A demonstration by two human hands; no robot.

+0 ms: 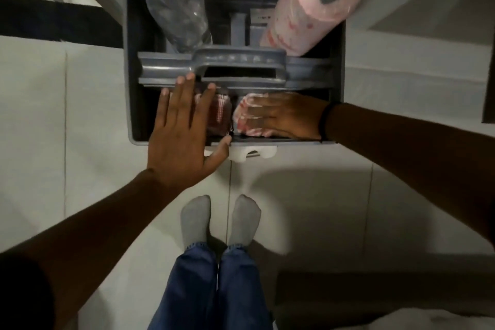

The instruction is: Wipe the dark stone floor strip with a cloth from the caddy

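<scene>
**Getting a clean grip on one cloth in the caddy**

The right hand (281,115) reaches into the near compartment of the grey caddy (338,35), its fingers (254,108) laid over a pink-and-white cloth (242,122); whether they have closed on it I cannot tell. The left hand (182,128) hovers spread flat, gripping nothing, just left of the right hand and above a red checked cloth (219,115).

Best to pinch one cloth only and steady the caddy rim with the free hand, lifting straight up past the handle (238,61) just beyond the fingertips. The dark stone floor strip (53,21) lies well beyond the left hand.
</scene>
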